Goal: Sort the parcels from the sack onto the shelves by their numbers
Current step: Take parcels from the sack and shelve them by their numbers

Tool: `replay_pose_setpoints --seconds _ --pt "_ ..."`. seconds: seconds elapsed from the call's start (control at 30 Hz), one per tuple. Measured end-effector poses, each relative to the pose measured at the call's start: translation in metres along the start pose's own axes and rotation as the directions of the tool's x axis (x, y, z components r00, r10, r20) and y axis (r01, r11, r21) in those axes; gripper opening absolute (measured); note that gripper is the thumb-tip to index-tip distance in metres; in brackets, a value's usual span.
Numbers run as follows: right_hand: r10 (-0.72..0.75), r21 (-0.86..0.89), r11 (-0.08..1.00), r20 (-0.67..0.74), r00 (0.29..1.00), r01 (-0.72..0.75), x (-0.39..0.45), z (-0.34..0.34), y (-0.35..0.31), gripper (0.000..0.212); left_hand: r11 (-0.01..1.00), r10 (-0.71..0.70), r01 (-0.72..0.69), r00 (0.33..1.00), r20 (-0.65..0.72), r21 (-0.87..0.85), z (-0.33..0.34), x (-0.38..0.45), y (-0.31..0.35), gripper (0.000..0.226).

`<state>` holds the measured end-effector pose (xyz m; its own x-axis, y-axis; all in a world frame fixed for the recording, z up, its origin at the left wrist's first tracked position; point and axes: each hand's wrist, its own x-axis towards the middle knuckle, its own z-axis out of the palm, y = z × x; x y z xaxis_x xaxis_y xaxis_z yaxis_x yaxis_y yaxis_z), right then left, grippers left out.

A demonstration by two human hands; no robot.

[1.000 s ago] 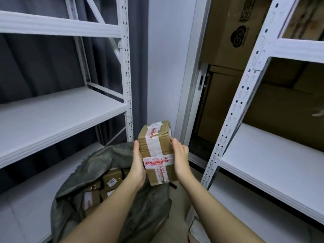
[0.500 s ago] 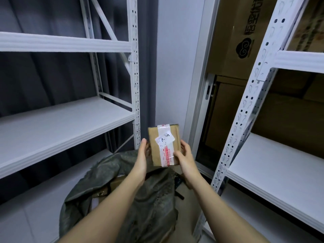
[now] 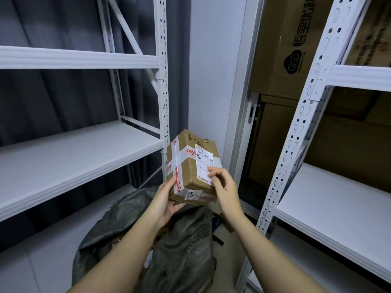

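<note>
Evidently the taped cardboard parcel (image 3: 191,166) is light: it sits raised at the centre of the frame, above the grey-green sack (image 3: 169,246), carried by fingers alone with no sign of strain. The left hand (image 3: 167,199) cups its lower left corner, palm underneath and thumb up along the taped edge; the right hand (image 3: 224,187) is curled over its lower right edge, fingertips pressing on the white shipping label (image 3: 204,162). Both hands therefore have hold of the same box. Its walls look stiff and square, with no dents or sagging, so it should take a firm squeeze across opposite faces without crushing. The clear and printed tape bands (image 3: 176,163) running round it are glossy and likely slick under the skin, as is the label, so bare cardboard at the corners and bottom edge gives the surer purchase. A handwritten mark (image 3: 195,138), seemingly beginning with a 6, shows on the upper face, though the rest is too faint to read; keeping fingers off that face and off the label leaves the number legible. What is inside cannot be told, so fragility is unknown and a gentle set-down seems wise. White metal shelves stand at the left of the frame (image 3: 69,163) and at the right (image 3: 338,206), both within reach, and a flat base should rest steadily on either.
</note>
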<state>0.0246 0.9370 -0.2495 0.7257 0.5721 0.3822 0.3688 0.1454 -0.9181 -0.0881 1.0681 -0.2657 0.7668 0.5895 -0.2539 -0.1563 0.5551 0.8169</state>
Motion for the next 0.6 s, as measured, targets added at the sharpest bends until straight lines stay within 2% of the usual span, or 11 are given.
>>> replay_pose_setpoints --seconds 0.03,0.07,0.13,0.2,0.27,0.33,0.4,0.5,0.6 --pt "-0.009 -0.016 1.0 -0.049 0.999 0.008 0.001 0.001 -0.001 0.011 0.999 -0.002 0.003 1.0 0.02 -0.033 -0.002 0.0 -0.001 0.048" --pt "-0.006 -0.036 0.999 -0.087 0.996 0.003 0.002 0.002 -0.001 0.019 0.999 -0.002 0.004 0.999 0.036 -0.051 -0.003 0.0 -0.001 0.047" --pt "0.079 -0.023 0.996 -0.111 0.991 -0.082 0.004 0.0 0.0 0.053 0.999 0.001 0.0 0.999 0.054 -0.034 -0.007 0.001 0.0 0.042" --pt "0.23 0.05 0.973 -0.052 0.972 -0.227 0.009 -0.003 -0.002 0.086 0.998 0.026 -0.03 0.998 0.059 0.062 -0.009 0.001 0.002 0.039" --pt "0.317 0.1 0.943 0.029 0.948 -0.318 0.012 -0.007 0.0 0.1 0.978 0.072 -0.078 0.997 0.036 0.195 -0.01 0.001 0.005 0.042" --pt "0.339 0.099 0.935 0.036 0.94 -0.341 0.014 -0.011 0.003 0.099 0.935 0.121 -0.121 0.992 0.02 0.333 -0.005 0.001 0.008 0.05" --pt "0.317 0.089 0.945 -0.015 0.948 -0.315 0.014 -0.013 0.005 0.091 0.884 0.172 -0.159 0.985 0.01 0.44 0.004 0.0 0.01 0.059" --pt "0.253 0.062 0.967 -0.099 0.962 -0.248 0.014 -0.021 0.003 0.075 0.877 0.189 -0.201 0.979 0.07 0.436 0.028 -0.004 0.01 0.069" --pt "0.186 0.057 0.982 -0.135 0.973 -0.18 0.009 -0.038 -0.004 0.064 0.874 0.156 -0.21 0.975 0.156 0.438 0.051 -0.004 0.001 0.092"
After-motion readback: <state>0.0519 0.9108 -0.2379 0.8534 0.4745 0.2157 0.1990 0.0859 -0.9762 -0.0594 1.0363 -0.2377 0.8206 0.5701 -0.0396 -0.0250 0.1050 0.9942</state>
